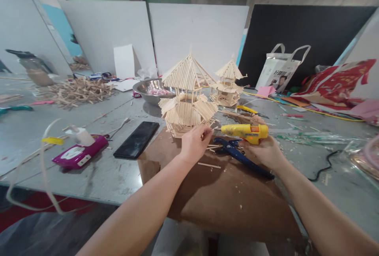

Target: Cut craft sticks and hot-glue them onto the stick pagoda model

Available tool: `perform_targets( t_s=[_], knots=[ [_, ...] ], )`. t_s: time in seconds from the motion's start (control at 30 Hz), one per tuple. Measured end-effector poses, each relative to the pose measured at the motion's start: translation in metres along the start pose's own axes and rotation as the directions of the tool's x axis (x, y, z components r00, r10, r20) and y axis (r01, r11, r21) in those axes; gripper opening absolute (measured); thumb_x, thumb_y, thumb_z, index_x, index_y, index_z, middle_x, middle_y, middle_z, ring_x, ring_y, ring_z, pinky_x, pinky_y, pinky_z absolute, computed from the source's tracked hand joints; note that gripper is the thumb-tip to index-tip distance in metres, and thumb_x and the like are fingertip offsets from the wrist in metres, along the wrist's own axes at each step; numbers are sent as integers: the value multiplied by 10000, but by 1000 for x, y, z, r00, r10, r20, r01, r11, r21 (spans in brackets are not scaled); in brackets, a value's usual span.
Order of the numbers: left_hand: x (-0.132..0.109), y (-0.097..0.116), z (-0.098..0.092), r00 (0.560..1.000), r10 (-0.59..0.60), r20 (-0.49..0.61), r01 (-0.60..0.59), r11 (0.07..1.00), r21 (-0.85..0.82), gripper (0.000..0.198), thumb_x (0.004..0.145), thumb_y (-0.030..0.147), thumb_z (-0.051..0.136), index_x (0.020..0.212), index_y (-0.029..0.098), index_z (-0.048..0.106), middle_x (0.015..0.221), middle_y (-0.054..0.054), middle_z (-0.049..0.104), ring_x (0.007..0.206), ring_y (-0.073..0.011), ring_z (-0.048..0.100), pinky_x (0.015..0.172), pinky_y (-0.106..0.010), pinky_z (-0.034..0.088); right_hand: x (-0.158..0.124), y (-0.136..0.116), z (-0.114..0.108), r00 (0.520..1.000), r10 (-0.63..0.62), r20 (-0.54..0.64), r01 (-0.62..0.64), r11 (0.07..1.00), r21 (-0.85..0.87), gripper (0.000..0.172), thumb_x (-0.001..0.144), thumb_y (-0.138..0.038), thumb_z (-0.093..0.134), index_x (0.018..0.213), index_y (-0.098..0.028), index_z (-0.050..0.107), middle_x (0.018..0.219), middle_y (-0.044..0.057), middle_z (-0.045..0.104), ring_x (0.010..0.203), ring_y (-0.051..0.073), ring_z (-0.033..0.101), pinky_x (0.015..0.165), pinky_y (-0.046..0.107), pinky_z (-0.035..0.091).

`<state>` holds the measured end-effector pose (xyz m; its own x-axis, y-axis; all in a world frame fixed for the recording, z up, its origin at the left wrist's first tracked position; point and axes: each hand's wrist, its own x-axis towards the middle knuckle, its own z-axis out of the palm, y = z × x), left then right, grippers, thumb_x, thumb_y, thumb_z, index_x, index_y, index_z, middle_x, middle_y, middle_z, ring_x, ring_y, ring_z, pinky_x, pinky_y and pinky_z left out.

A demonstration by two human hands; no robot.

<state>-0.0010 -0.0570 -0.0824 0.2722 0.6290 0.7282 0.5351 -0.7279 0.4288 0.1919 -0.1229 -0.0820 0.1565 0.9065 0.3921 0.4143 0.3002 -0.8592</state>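
A two-tiered pavilion model built of thin wooden sticks (187, 98) stands at the far edge of a brown cardboard sheet (219, 192). My left hand (194, 142) reaches to its lower right corner, fingers pinched on a thin stick at the model's base. My right hand (264, 150) grips a yellow hot glue gun (244, 131), its nozzle pointing left toward the model. Blue-handled pliers (241, 156) lie on the cardboard just under the gun. Loose sticks (209, 165) lie between my hands.
A second, smaller stick pavilion (227, 84) stands behind. A steel bowl (148, 90), a black phone (136, 139), a magenta power strip (80, 154), a heap of sticks (75, 92), a white tote bag (280, 70) and red cloth (334, 84) sit on the grey table.
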Motion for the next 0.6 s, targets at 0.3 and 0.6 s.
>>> perform_targets(
  t_s=[0.3,0.6],
  knots=[
    [1,2,-2,1000,-17,-7,17,1000,-7,109,715,249,487,716,178,569,640,5,588,540,-71,488,524,-184,381,2,0,-3,999,0,-43,-2,998,-58,292,558,-342,637,792,-168,625,770,28,650,709,206,591,663,335,478],
    [1,2,-2,998,-62,-10,61,995,-84,133,716,266,483,723,171,577,656,-2,596,542,-72,488,536,-191,393,4,-4,-4,996,53,-68,-58,996,-64,286,544,-333,630,762,-147,620,719,36,639,693,211,581,611,314,469]
  ],
)
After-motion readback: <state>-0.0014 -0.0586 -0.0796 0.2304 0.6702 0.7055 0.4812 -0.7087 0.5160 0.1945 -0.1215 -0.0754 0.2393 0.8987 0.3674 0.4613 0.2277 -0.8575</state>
